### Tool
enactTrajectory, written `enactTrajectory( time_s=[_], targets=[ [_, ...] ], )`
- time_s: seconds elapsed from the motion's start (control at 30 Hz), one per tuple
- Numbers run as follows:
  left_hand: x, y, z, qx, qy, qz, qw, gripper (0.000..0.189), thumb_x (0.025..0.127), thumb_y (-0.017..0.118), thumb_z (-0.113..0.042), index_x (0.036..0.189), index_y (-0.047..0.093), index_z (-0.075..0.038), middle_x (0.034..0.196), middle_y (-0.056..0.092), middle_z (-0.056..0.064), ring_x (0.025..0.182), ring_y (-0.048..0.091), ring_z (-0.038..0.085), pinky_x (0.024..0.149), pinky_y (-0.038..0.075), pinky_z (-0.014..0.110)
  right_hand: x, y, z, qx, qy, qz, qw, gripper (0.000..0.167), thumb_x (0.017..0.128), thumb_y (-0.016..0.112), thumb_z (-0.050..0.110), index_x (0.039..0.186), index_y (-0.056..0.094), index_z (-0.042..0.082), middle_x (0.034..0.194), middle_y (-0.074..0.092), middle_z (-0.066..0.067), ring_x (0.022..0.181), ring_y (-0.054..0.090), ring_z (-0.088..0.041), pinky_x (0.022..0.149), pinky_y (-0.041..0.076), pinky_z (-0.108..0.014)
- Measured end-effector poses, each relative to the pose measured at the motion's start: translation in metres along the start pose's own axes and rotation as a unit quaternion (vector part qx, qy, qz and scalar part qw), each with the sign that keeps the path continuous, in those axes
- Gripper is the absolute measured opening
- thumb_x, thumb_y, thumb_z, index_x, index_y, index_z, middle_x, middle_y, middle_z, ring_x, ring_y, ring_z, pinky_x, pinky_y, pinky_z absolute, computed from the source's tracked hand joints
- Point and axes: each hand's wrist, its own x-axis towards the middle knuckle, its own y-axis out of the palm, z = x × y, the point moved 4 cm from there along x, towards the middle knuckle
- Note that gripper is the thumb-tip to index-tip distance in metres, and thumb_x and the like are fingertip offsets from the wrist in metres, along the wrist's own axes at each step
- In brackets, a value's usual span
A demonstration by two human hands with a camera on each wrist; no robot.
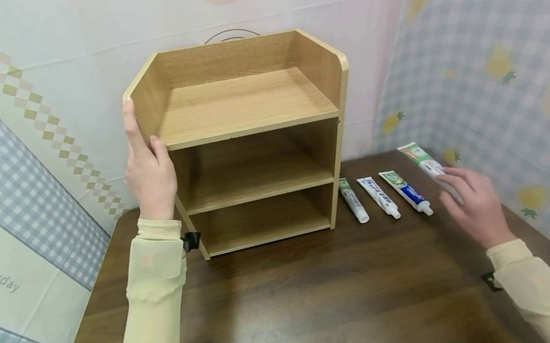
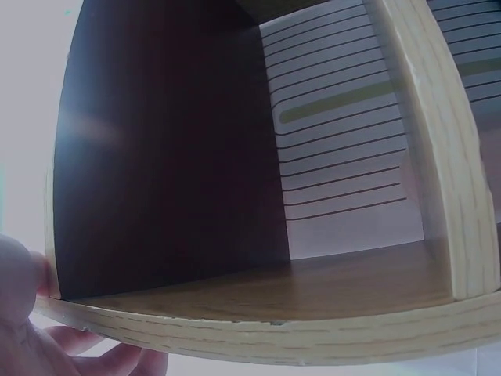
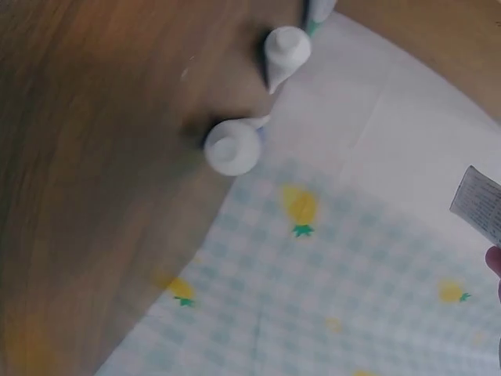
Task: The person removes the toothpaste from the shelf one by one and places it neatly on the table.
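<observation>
A wooden desktop shelf [image 1: 250,132] with a top tray and two compartments stands on the dark table. My left hand [image 1: 150,174] grips its left side panel, index finger pointing up along the edge; in the left wrist view, fingertips [image 2: 117,360] show curled beneath a pale board edge [image 2: 258,337]. Over on the right, my right hand [image 1: 477,202] pinches a green and white toothpaste tube [image 1: 421,159] near its lower end. The flat tail of that tube [image 3: 479,205] shows at the right side of the right wrist view. Its cap end is hidden by the fingers.
Three toothpaste tubes lie in a row right of the shelf: a green and white one [image 1: 353,201], a white and blue one [image 1: 379,198] and a green and blue one [image 1: 406,193]. Patterned cloth walls [image 1: 476,58] border the brown table [image 1: 290,305] behind and at both sides.
</observation>
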Motion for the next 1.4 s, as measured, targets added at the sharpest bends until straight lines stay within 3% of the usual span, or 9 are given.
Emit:
enactTrajectory(
  time_s=[0.13,0.33,0.57,0.83,1.13,1.27,1.4],
  targets=[
    [0.000,0.000,0.001,-0.001,-0.002,0.001,1.0000,0.058,0.099,0.037,-0.018,0.150,0.021,-0.040,0.149,0.047,0.000,0.058,0.030,0.024,0.052,0.027,0.035,-0.004,0.003,-0.014,-0.006,0.002,0.010,0.9999,0.042,0.092,0.049,0.030,0.105,0.067,-0.006,0.107,0.065,-0.026,0.096,0.057,-0.041,0.072,0.033,-0.049],
    [0.000,0.000,0.001,-0.003,0.003,0.000,1.0000,0.058,0.099,0.036,-0.018,0.151,0.021,-0.038,0.149,0.047,0.000,0.058,0.030,0.024,0.052,0.027,0.035,-0.010,0.010,-0.035,-0.008,0.028,0.032,0.9991,0.030,0.078,0.059,0.009,0.103,0.067,-0.005,0.104,0.066,-0.023,0.095,0.057,-0.039,0.071,0.031,-0.044],
    [-0.001,0.002,0.002,-0.002,0.011,-0.001,0.9999,0.057,0.099,0.036,-0.019,0.151,0.022,-0.038,0.149,0.048,0.003,0.057,0.030,0.025,0.052,0.028,0.035,-0.030,0.020,-0.055,-0.001,0.084,0.064,0.9944,0.030,0.071,0.065,-0.007,0.100,0.067,-0.005,0.097,0.065,-0.021,0.090,0.056,-0.037,0.079,0.038,-0.051],
    [0.000,0.001,0.003,-0.004,0.000,0.000,1.0000,0.056,0.100,0.034,-0.020,0.151,0.021,-0.038,0.148,0.049,0.005,0.060,0.031,0.028,0.054,0.028,0.036,-0.038,0.030,-0.073,-0.013,0.135,0.122,0.9833,0.023,0.076,0.064,-0.006,0.098,0.066,-0.003,0.095,0.064,-0.020,0.083,0.055,-0.038,0.075,0.040,-0.050],
    [-0.001,0.001,0.002,-0.003,0.010,-0.004,0.9999,0.055,0.100,0.034,-0.020,0.151,0.022,-0.037,0.148,0.048,0.003,0.058,0.029,0.027,0.053,0.026,0.036,-0.045,0.036,-0.088,-0.038,0.173,0.188,0.9661,0.016,0.080,0.064,0.000,0.096,0.065,-0.004,0.092,0.063,-0.024,0.079,0.056,-0.039,0.069,0.042,-0.055],
    [-0.003,0.001,0.003,-0.004,0.015,-0.009,0.9998,0.056,0.099,0.035,-0.019,0.150,0.023,-0.037,0.145,0.051,0.006,0.058,0.029,0.027,0.053,0.025,0.037,-0.049,0.037,-0.095,-0.037,0.190,0.217,0.9569,0.015,0.081,0.065,0.003,0.095,0.065,-0.004,0.094,0.063,-0.027,0.080,0.057,-0.042,0.068,0.043,-0.057],
    [-0.001,0.002,0.004,-0.004,0.023,-0.012,0.9997,0.057,0.098,0.036,-0.019,0.150,0.024,-0.037,0.150,0.046,-0.002,0.057,0.029,0.027,0.052,0.026,0.036,-0.049,0.041,-0.103,-0.040,0.198,0.268,0.9420,0.017,0.083,0.066,0.006,0.097,0.063,-0.003,0.096,0.061,-0.028,0.081,0.058,-0.042,0.066,0.044,-0.055]
  ],
)
